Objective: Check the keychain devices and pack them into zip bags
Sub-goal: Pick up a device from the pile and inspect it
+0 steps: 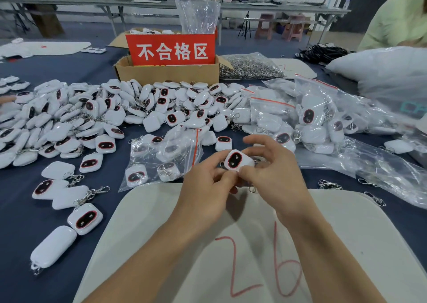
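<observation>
A white keychain device [236, 160] with a black oval face ringed in red is held between both hands above the table's middle. My left hand [205, 187] pinches its lower left side, and my right hand [272, 171] pinches its lower right edge with the other fingers arched over it. A metal clasp [252, 189] dangles below the hands. A zip bag [161, 157] with several devices inside lies just left of the hands. Behind it spreads a big heap of loose devices [97, 113].
A cardboard box [166, 71] with a red sign stands behind the heap. Filled zip bags [318, 118] pile up at the right, beside a bag of metal clasps [249, 67]. A white mat [346, 245] marked "26" lies under my arms. Another person's sleeve [397, 18] shows far right.
</observation>
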The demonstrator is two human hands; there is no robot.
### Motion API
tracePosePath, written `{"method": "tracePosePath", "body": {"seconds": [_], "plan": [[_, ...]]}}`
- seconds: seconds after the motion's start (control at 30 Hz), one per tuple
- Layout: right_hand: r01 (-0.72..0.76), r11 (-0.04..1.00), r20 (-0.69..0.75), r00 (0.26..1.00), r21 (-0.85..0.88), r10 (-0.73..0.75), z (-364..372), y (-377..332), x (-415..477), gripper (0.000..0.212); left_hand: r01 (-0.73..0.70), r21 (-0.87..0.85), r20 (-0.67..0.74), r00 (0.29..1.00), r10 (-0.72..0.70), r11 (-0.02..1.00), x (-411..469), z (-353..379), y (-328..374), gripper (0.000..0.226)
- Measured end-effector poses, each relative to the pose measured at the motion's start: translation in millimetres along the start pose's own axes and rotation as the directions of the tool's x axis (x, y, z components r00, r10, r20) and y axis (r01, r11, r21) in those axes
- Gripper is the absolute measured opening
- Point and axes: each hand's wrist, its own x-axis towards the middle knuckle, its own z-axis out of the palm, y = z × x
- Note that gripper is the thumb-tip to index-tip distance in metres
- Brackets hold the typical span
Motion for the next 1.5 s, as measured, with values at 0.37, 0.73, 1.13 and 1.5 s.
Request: {"method": "tracePosePath", "body": {"seconds": [0.37,0.73,1.13,1.5], "plan": [[0.036,0.976,0.186,0.983,-0.215,0.005,-15,4,5,0.053,-0.086,0.230,0.146,0.988,0.053,0.969,-2,1,-9,0.068],[-0.176,0.980,0.123,0.979,0.097,0.164,-12,1,6,0.034,-0.139,0.062,-0.014,0.990,0.140,0.988,0,5,-12,0.022],[-0.032,0.991,0.056,0.998,0.128,0.025,-14,1,4,0.017,-0.135,0.209,-0.084,0.984,0.156,0.969,-5,2,-11,0.016],[0.164,0.985,0.408,0.897,0.046,-0.168,-13,-2,0,0.047,-0.175,0.269,-0.271,0.930,0.249,0.947,-8,0,-7,0.033]]}}
